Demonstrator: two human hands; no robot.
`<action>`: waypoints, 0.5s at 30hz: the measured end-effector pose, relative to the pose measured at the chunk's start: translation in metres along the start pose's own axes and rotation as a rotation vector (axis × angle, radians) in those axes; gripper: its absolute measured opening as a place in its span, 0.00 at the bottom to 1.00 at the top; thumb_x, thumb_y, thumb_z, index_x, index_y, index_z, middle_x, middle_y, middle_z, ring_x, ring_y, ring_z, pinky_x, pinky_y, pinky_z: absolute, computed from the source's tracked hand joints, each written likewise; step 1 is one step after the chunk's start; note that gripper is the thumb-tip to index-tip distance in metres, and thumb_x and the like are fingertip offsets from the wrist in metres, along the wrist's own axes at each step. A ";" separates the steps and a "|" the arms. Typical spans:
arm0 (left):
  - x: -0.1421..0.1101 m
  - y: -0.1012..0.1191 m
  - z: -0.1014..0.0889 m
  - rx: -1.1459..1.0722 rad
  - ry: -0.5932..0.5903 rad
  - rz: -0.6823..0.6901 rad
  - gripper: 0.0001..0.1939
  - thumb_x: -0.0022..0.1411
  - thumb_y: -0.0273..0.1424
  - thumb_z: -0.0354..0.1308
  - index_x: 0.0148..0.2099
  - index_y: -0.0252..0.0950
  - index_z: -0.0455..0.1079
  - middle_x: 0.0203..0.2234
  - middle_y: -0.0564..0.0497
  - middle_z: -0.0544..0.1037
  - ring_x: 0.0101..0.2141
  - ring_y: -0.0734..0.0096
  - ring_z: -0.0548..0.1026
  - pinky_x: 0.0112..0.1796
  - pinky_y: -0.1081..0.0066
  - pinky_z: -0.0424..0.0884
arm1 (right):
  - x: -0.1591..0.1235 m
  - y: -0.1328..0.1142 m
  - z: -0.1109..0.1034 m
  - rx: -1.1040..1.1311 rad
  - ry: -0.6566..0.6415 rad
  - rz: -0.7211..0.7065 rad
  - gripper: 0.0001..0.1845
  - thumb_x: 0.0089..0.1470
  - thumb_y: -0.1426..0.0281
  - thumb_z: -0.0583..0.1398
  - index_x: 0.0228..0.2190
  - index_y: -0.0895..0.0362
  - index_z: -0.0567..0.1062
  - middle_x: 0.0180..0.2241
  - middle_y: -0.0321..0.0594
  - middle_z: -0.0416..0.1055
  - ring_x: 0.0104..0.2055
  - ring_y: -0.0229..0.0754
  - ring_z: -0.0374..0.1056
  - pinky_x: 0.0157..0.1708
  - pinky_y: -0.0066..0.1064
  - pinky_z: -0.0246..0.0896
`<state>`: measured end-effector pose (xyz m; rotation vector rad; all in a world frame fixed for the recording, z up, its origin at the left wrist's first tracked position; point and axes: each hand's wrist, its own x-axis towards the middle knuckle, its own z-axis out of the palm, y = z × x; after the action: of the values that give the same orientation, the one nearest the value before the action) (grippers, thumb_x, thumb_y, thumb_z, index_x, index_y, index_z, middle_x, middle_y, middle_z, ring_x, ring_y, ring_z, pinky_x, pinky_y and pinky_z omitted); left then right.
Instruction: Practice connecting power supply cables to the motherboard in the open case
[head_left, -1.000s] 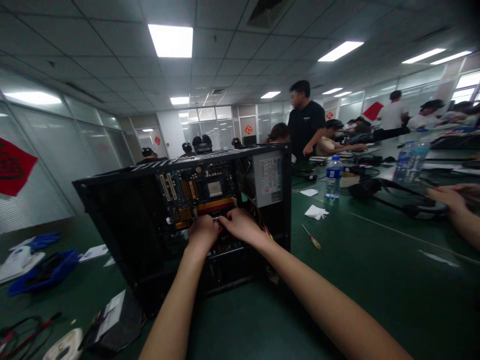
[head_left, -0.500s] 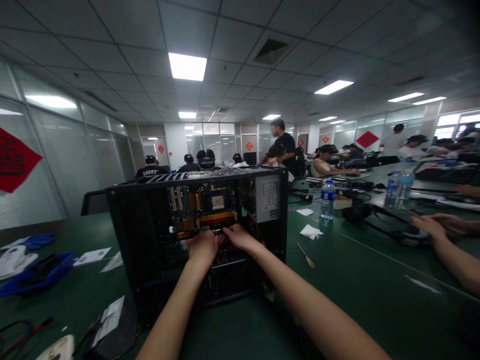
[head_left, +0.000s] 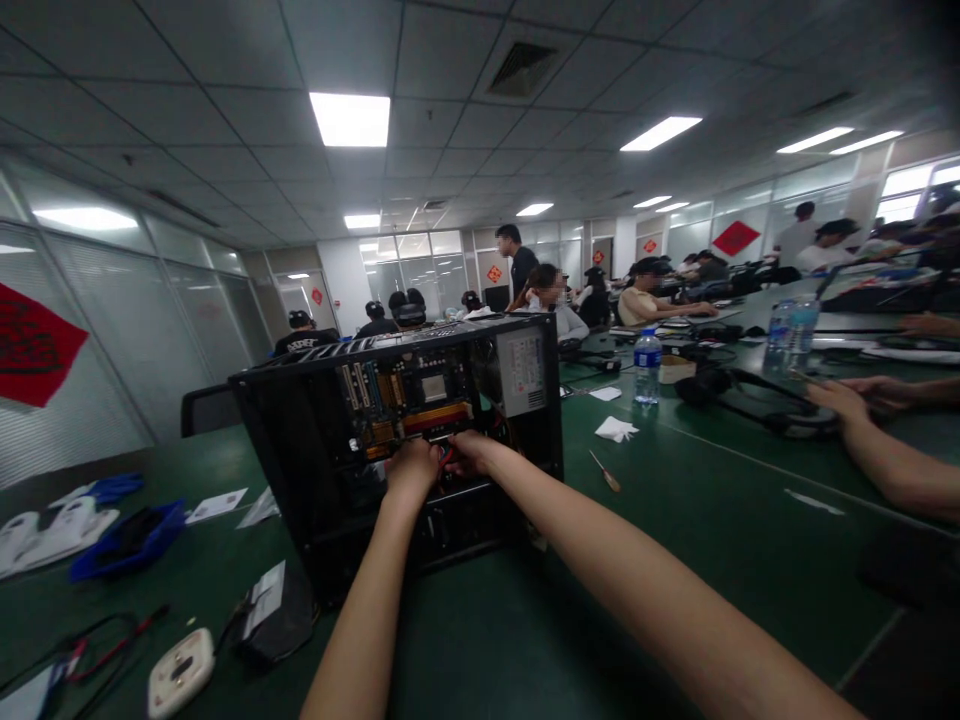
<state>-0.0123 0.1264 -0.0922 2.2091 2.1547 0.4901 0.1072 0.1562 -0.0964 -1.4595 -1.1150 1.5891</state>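
An open black computer case (head_left: 390, 345) stands upright on the green table, its side toward me uncovered. Both my hands reach into it, just below the motherboard (head_left: 405, 395). My left hand (head_left: 412, 468) is closed, knuckles toward me; whatever its fingers grip is hidden. Close beside it, my right hand (head_left: 476, 453) has its fingers closed at a thin red cable (head_left: 448, 457) that runs between the two hands. Above the right hand sits the power supply (head_left: 523, 372) with a white label. The cable's ends cannot be made out.
A screwdriver (head_left: 604, 472), crumpled tissue (head_left: 616, 429) and water bottle (head_left: 646, 368) are to the right. Another person's hands (head_left: 847, 402) are near a black headset (head_left: 780, 415). On the left are a blue tray (head_left: 127, 545), loose leads (head_left: 112, 640) and a dark boxy part (head_left: 274, 620).
My view has shifted and the case appears turned slightly. Both hands stay inside it at the same spot, with small finger movements; the red cable shows more clearly. A standing person in the background moved left.
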 end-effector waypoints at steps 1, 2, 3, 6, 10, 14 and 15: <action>0.001 -0.001 0.001 -0.019 -0.003 -0.001 0.20 0.68 0.39 0.48 0.45 0.34 0.79 0.45 0.35 0.81 0.46 0.52 0.79 0.41 0.65 0.71 | 0.001 0.000 -0.001 0.012 -0.010 0.009 0.17 0.70 0.71 0.46 0.29 0.59 0.66 0.19 0.33 0.66 0.15 0.31 0.63 0.16 0.21 0.58; 0.001 -0.001 0.001 -0.032 -0.007 0.002 0.20 0.68 0.38 0.48 0.45 0.34 0.79 0.45 0.35 0.81 0.46 0.53 0.79 0.42 0.66 0.70 | 0.001 0.001 -0.002 0.023 -0.021 0.016 0.18 0.70 0.71 0.46 0.28 0.59 0.66 0.18 0.33 0.66 0.15 0.31 0.63 0.16 0.21 0.58; 0.001 -0.002 0.001 -0.039 -0.013 0.008 0.20 0.68 0.38 0.48 0.44 0.34 0.79 0.45 0.35 0.81 0.46 0.53 0.79 0.41 0.66 0.70 | 0.002 0.001 -0.003 0.034 -0.031 0.019 0.19 0.70 0.71 0.45 0.28 0.59 0.66 0.18 0.33 0.65 0.15 0.31 0.63 0.16 0.20 0.58; 0.000 -0.003 0.001 -0.040 -0.023 0.022 0.21 0.69 0.36 0.45 0.44 0.33 0.79 0.44 0.36 0.81 0.45 0.56 0.80 0.40 0.68 0.70 | 0.006 0.003 -0.003 0.050 -0.045 0.018 0.20 0.69 0.71 0.46 0.27 0.59 0.67 0.17 0.33 0.65 0.15 0.31 0.63 0.15 0.21 0.57; -0.001 -0.002 0.001 -0.030 -0.024 0.015 0.21 0.69 0.35 0.44 0.44 0.33 0.78 0.43 0.35 0.82 0.44 0.55 0.80 0.39 0.67 0.70 | 0.009 0.004 -0.001 0.041 -0.029 0.003 0.19 0.69 0.72 0.46 0.26 0.59 0.66 0.18 0.34 0.66 0.15 0.32 0.63 0.14 0.22 0.57; 0.000 -0.001 0.001 -0.022 -0.024 0.010 0.21 0.68 0.34 0.44 0.43 0.33 0.79 0.43 0.35 0.81 0.44 0.52 0.80 0.40 0.65 0.71 | 0.007 0.004 0.000 0.027 -0.017 -0.024 0.17 0.69 0.71 0.48 0.28 0.59 0.67 0.18 0.34 0.66 0.14 0.32 0.63 0.14 0.22 0.56; 0.000 0.000 0.001 -0.021 -0.025 0.008 0.21 0.68 0.34 0.44 0.43 0.33 0.79 0.43 0.34 0.81 0.45 0.52 0.80 0.40 0.65 0.71 | 0.006 0.004 0.000 0.020 -0.011 -0.027 0.17 0.69 0.71 0.48 0.28 0.59 0.67 0.18 0.33 0.66 0.14 0.32 0.63 0.14 0.22 0.56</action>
<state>-0.0121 0.1269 -0.0934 2.2020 2.1188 0.4801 0.1065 0.1603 -0.1021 -1.4185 -1.1172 1.5869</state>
